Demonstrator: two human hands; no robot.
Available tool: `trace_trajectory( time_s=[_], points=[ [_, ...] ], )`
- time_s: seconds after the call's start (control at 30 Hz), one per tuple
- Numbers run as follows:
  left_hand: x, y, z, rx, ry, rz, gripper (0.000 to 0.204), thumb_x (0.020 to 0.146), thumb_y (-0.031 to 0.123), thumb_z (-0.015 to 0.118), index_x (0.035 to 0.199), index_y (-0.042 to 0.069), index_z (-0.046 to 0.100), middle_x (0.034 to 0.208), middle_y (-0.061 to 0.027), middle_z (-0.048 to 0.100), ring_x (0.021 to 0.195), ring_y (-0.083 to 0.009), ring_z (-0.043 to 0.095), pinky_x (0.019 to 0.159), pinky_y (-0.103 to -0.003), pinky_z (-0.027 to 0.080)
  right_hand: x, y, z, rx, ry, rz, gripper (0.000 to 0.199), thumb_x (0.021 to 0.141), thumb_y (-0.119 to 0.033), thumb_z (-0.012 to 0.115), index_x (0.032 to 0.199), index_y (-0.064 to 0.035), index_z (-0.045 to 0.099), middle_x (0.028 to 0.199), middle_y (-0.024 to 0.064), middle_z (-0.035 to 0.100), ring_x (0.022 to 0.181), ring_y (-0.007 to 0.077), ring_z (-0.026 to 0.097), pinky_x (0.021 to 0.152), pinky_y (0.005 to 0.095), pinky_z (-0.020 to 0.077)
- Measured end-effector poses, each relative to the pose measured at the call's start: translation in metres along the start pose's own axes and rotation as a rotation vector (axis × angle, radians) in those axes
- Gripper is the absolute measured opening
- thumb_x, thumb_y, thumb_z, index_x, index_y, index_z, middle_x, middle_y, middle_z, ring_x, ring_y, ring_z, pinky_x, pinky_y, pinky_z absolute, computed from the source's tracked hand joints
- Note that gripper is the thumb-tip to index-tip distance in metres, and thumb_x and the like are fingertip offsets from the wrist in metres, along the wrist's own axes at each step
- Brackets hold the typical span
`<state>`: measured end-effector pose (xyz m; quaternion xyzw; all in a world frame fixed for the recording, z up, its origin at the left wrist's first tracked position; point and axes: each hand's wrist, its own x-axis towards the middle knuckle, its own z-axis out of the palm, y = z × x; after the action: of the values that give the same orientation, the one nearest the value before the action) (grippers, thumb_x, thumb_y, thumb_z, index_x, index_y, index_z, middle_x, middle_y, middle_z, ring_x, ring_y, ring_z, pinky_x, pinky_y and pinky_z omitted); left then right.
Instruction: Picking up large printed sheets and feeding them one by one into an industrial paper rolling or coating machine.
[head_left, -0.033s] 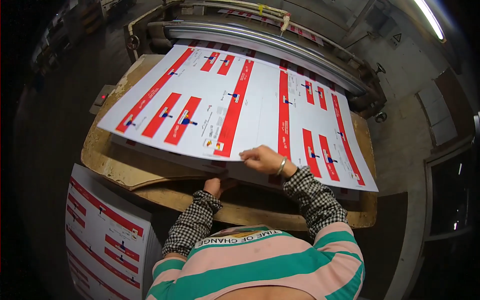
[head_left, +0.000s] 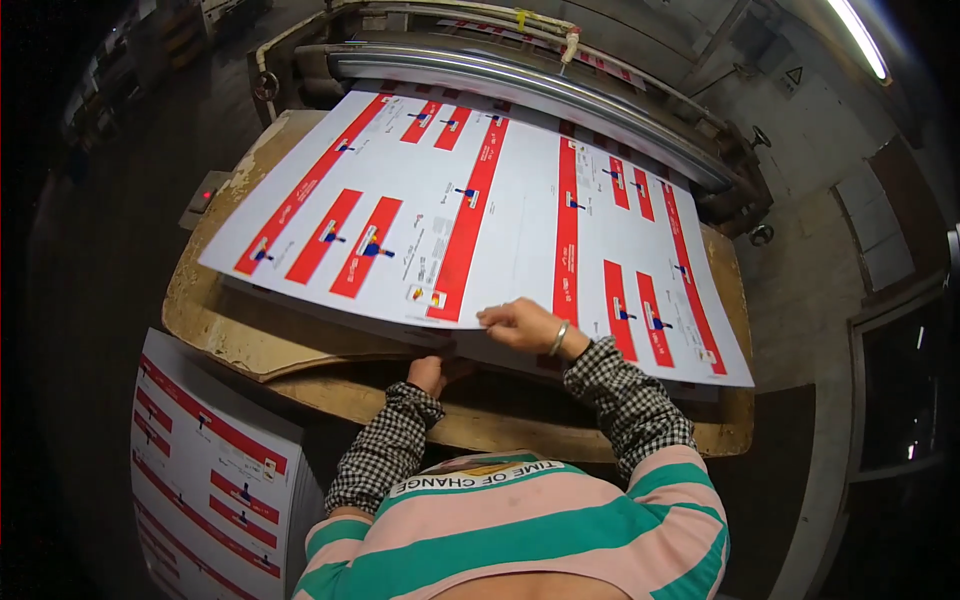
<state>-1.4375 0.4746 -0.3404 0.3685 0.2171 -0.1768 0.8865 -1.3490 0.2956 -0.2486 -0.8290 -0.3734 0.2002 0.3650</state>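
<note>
A large white printed sheet (head_left: 520, 230) with red bands and small blue figures slopes down from the machine's rollers towards me. My right hand (head_left: 530, 328), a bangle at its wrist, pinches the middle of the sheet's near edge between thumb and fingers. That edge is raised, and another sheet shows a little below it. Lower and to the left, my left hand (head_left: 430, 374) reaches beneath the near edge at the table's front. Its fingertips are in shadow and hidden, so its grip does not show.
The worn, tan feed table (head_left: 210, 310) carries the sheets. Behind it runs a metal roller (head_left: 540, 95) with pipes above. A tall stack of printed sheets (head_left: 210, 440) stands at the lower left. A handwheel (head_left: 761, 235) sticks out on the machine's right side.
The sheet's near edge has come slightly down and towards me, along with my right hand. My left hand stays in place.
</note>
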Motion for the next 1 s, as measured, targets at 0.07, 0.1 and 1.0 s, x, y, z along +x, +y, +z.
trace_trajectory(
  time_s=[0.07,0.1,1.0],
  points=[
    [0.000,-0.001,0.004,-0.025,-0.013,0.026,0.030,0.082,0.007,0.033,0.107,-0.008,0.041,0.102,-0.0178,0.051,0.091,-0.0296,0.053,0.080,-0.042,0.045,-0.004,0.022,0.021,0.041,0.062,0.022,0.025,0.068,-0.014,0.049,0.086,0.0015,0.059,0.096,0.0150,0.057,0.084,0.0286,0.057,0.075,0.0310,0.0452],
    [-0.003,0.003,0.006,0.026,-0.024,0.007,0.031,0.082,0.006,0.034,0.108,-0.008,0.040,0.102,-0.0182,0.051,0.091,-0.0300,0.053,0.080,-0.042,0.045,-0.006,0.023,0.027,0.011,0.031,0.003,0.026,0.068,-0.015,0.051,0.086,0.0013,0.059,0.098,0.0150,0.057,0.085,0.0282,0.057,0.076,0.0307,0.0449],
    [0.001,-0.003,-0.001,0.010,0.078,0.007,0.031,0.080,0.004,0.034,0.107,-0.010,0.041,0.104,-0.0209,0.049,0.093,-0.0333,0.052,0.081,-0.044,0.045,-0.001,-0.015,-0.017,-0.074,0.050,-0.005,0.027,0.069,-0.010,0.048,0.092,0.0015,0.056,0.098,0.0169,0.056,0.085,0.0278,0.057,0.076,0.0307,0.0451]
  ],
)
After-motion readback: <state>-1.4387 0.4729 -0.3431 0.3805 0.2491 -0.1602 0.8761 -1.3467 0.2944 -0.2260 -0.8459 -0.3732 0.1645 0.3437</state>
